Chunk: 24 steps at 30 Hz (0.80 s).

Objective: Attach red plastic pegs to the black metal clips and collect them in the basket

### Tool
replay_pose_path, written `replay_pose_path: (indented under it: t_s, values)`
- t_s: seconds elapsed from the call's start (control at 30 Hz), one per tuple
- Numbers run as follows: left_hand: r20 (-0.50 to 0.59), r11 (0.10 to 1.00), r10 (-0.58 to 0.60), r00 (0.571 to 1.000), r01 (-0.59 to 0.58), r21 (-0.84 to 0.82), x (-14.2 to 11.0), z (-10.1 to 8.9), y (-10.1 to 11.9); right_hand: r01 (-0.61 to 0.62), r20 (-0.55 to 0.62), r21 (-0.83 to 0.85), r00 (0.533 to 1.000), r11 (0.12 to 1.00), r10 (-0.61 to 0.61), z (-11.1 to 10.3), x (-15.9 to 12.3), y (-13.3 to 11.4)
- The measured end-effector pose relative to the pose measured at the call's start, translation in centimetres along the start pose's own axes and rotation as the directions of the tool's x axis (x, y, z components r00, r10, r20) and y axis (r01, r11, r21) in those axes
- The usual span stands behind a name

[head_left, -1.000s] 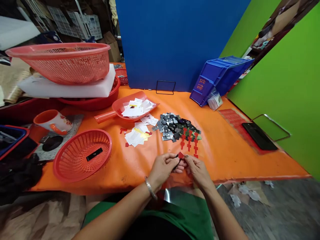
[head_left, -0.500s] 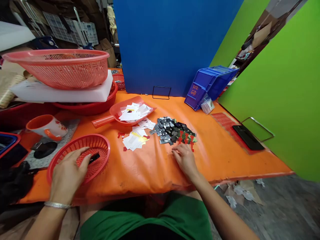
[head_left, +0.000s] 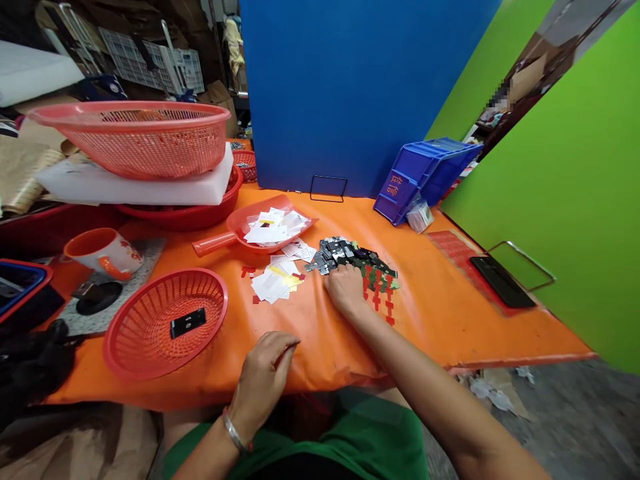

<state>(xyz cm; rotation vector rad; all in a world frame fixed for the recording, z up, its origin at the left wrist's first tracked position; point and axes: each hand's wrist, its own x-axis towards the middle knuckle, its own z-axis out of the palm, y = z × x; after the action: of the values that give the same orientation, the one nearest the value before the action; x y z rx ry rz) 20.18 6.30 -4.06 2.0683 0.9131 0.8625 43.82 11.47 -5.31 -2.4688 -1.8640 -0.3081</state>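
Observation:
My right hand [head_left: 343,288] is stretched forward onto the near edge of a pile of small black and grey flat parts [head_left: 350,255], its fingers curled down into the pile and hidden from view. Red cross-shaped pieces [head_left: 380,297] lie just right of that hand. My left hand [head_left: 265,370], with a bracelet at the wrist, rests near the front edge of the orange table [head_left: 440,320], fingers curled together with nothing showing in them. A round red basket [head_left: 145,343] at the left holds one black flat part [head_left: 187,323].
White paper slips [head_left: 273,283] lie beside the pile, with more in a red scoop [head_left: 235,220]. A mug [head_left: 103,253], a large red basket [head_left: 135,137] on white foam [head_left: 125,185], a blue bin [head_left: 425,173] and a black slab [head_left: 503,280] stand around. Blue and green panels enclose the back and right.
Both hands held a part together a second ago. My left hand then reached into the red basket and has come back to the table front. My right hand moved forward onto the pile.

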Motion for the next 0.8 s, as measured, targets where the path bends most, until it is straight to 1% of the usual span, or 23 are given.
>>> replay_pose_path:
  t_s: [0.07,0.13,0.2,0.23,0.27,0.3,0.33,0.4,0.43,0.47,0.5,0.53,0.6,0.63,0.67,0.73,0.77,0.8]
  values:
    - [0.043,0.995,-0.079,0.996,0.082,-0.059,0.0,0.3,0.0,0.03,-0.027,0.027,0.999,0.999,-0.03,-0.4,-0.2,0.2]
    - [0.078,0.979,-0.156,0.985,0.164,-0.12,0.3,0.4,-0.1,0.049,-0.104,0.093,0.994,0.994,-0.039,-1.3,-0.7,0.4]
    - [0.104,0.956,-0.216,0.971,0.232,-0.18,0.8,0.6,-0.2,0.049,-0.202,0.228,0.979,0.973,-0.002,-2.3,-1.7,0.7]
    - [0.111,0.942,-0.245,0.963,0.264,-0.208,1.1,0.8,-0.2,0.053,-0.24,0.328,0.97,0.943,0.029,-2.8,-2.3,0.8]
    - [0.111,0.925,-0.276,0.955,0.295,-0.239,1.5,1.0,-0.2,0.055,-0.257,0.449,0.964,0.892,0.07,-3.3,-2.9,0.9]
    - [0.108,0.903,-0.309,0.945,0.328,-0.279,1.9,1.3,-0.2,0.047,-0.243,0.579,0.963,0.814,0.117,-3.7,-3.6,1.0]
    - [0.107,0.873,-0.345,0.932,0.361,-0.329,2.3,1.7,-0.1,0.023,-0.194,0.704,0.968,0.709,0.161,-3.9,-4.3,1.0]
    - [0.13,0.789,-0.408,0.904,0.421,-0.447,3.2,2.6,0.2,-0.078,-0.025,0.88,0.977,0.469,0.21,-4.2,-5.7,0.9]
    - [0.16,0.743,-0.426,0.891,0.445,-0.5,3.7,3.1,0.3,-0.137,0.06,0.921,0.975,0.364,0.214,-4.1,-6.4,0.8]
    - [0.201,0.702,-0.43,0.88,0.466,-0.538,4.1,3.6,0.5,-0.185,0.127,0.942,0.969,0.282,0.21,-4.1,-7.1,0.6]
    - [0.249,0.676,-0.421,0.872,0.485,-0.555,4.5,4.1,0.7,-0.215,0.17,0.951,0.964,0.224,0.204,-4.0,-7.7,0.4]
    - [0.299,0.665,-0.405,0.864,0.503,-0.552,4.9,4.6,0.9,-0.23,0.192,0.955,0.961,0.187,0.199,-3.8,-8.4,0.3]
    - [0.371,0.695,-0.374,0.85,0.522,-0.495,5.3,5.2,1.2,-0.233,0.2,0.958,0.961,0.165,0.194,-3.5,-9.6,0.2]
    - [0.378,0.735,-0.363,0.852,0.511,-0.445,5.3,5.4,1.3,-0.225,0.189,0.958,0.962,0.18,0.195,-3.3,-10.2,0.4]
    - [0.356,0.789,-0.352,0.865,0.479,-0.384,5.4,5.6,1.4,-0.21,0.167,0.954,0.965,0.213,0.204,-3.1,-10.7,0.8]
    - [0.262,0.909,-0.292,0.92,0.352,-0.223,5.3,5.6,1.4,-0.17,0.09,0.929,0.965,0.329,0.246,-2.6,-11.7,2.3]
    - [0.217,0.954,-0.243,0.945,0.274,-0.122,5.2,5.6,1.4,-0.153,0.039,0.901,0.96,0.405,0.277,-2.3,-12.1,3.3]
    - [0.188,0.98,-0.193,0.963,0.2,-0.018,5.2,5.5,1.2,-0.147,-0.012,0.864,0.95,0.482,0.311,-2.0,-12.5,4.5]
